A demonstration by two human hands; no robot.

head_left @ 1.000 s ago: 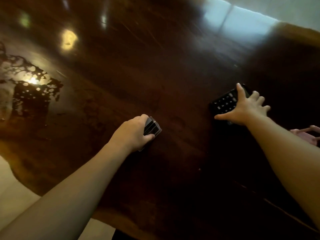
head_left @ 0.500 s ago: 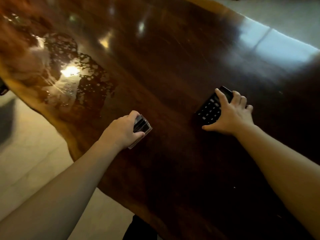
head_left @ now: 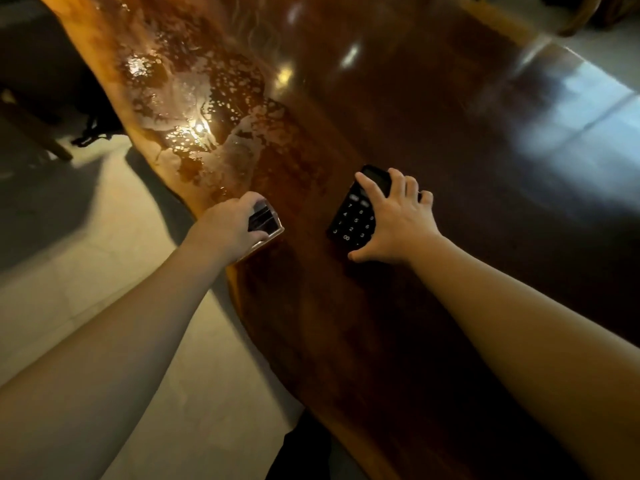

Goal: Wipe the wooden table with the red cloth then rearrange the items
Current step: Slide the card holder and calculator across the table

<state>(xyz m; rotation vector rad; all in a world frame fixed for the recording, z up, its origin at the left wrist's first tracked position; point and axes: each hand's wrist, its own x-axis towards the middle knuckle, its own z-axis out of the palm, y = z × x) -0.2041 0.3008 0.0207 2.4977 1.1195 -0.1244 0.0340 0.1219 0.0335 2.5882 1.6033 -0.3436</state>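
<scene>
The dark wooden table runs from top left to bottom right, glossy and reflective. My left hand is closed around a small clear holder with dark cards, right at the table's left edge. A black calculator lies flat on the table; my right hand rests over its right side, fingers spread across its top end and thumb by its lower end. No red cloth is in view.
A wet, streaky patch with a bright light reflection covers the table's left part beyond my left hand. Pale tiled floor lies left of the table edge. Dark furniture legs stand at the far left.
My view has swung left, so the table edge and floor now show. Both hands keep their holds; holder and calculator have come closer together, nearer the left edge. The pink object is out of view.
</scene>
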